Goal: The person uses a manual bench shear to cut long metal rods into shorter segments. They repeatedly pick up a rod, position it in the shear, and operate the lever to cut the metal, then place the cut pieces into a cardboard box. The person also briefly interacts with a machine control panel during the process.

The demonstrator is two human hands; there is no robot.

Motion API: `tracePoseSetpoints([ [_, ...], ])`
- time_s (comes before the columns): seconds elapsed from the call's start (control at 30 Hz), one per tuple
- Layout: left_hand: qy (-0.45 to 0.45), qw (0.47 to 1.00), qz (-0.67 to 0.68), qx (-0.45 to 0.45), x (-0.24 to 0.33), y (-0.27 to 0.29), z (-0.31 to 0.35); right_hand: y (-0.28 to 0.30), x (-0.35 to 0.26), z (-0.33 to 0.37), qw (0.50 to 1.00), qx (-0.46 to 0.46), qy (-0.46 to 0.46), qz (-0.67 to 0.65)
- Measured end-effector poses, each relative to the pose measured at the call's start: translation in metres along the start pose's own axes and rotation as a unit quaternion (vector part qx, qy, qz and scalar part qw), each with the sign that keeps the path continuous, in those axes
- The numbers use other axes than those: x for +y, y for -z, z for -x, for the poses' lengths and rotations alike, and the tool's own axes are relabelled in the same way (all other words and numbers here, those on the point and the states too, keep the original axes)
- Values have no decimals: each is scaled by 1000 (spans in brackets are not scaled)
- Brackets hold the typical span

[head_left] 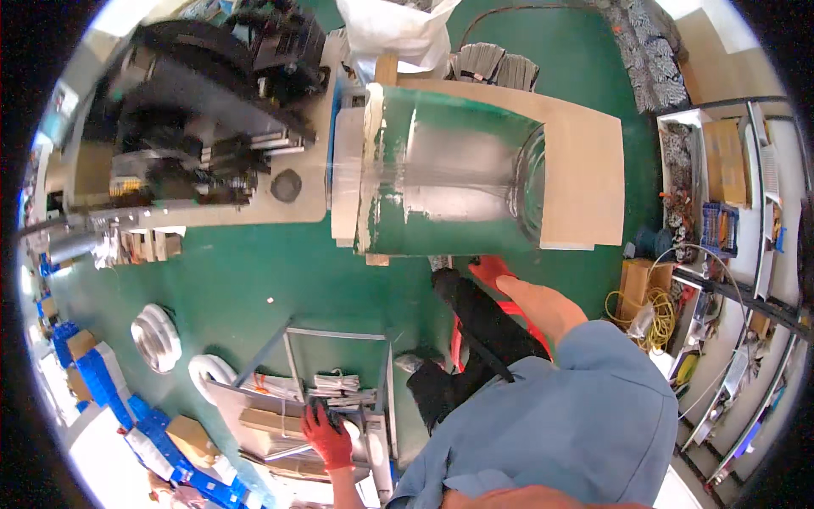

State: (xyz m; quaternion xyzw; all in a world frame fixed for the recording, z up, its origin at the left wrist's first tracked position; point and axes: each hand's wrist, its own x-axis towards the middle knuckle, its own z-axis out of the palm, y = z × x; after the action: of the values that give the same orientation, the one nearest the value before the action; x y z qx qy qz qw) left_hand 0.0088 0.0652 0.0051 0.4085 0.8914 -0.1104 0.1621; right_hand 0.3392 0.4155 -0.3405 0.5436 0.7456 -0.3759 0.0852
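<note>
My left hand (328, 438), in a red glove with dark fingertips, reaches over a metal-framed cart (337, 335). Its fingers are spread, and I see nothing held in them. Beneath and beside the hand lie brown cardboard pieces (270, 422), a thin shiny metal strip (287, 451) and bundled white strands (337, 383). My right hand (490, 271), also red-gloved, is just beyond my knee, by the near edge of a table topped with a clear curved cover (458, 170). Whether those fingers grip anything is too small to make out.
A machine with dark parts (182, 110) stands at the far left. Beyond the covered table sit a white sack (397, 30) and grey bundles (493, 66). Shelving (729, 182) runs along the right, near a yellow hose coil (651, 318). I sit on a red stool (456, 343).
</note>
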Motion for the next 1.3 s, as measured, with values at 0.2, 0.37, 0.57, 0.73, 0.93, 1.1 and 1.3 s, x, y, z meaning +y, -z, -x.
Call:
tracePoseSetpoints([
  [0.2,-3,983,179,-26,-25,-37,12,2,-68,-9,997,-7,-55,-62],
  [0.37,14,985,169,-23,-12,-27,15,-46,-49,-9,989,71,100,-81],
  [0.57,-7,988,132,79,-9,-33,19,-56,-34,34,982,0,180,-54],
  [0.73,34,992,71,104,-13,-39,14,-68,13,52,983,30,154,-96],
  [0.93,54,978,-17,198,-11,-51,21,-31,81,69,979,-4,131,-155],
  [1.1,78,975,-66,198,6,-49,19,7,136,73,971,92,109,-192],
  [1.3,39,939,-225,258,7,-56,14,60,172,65,919,234,115,-296],
])
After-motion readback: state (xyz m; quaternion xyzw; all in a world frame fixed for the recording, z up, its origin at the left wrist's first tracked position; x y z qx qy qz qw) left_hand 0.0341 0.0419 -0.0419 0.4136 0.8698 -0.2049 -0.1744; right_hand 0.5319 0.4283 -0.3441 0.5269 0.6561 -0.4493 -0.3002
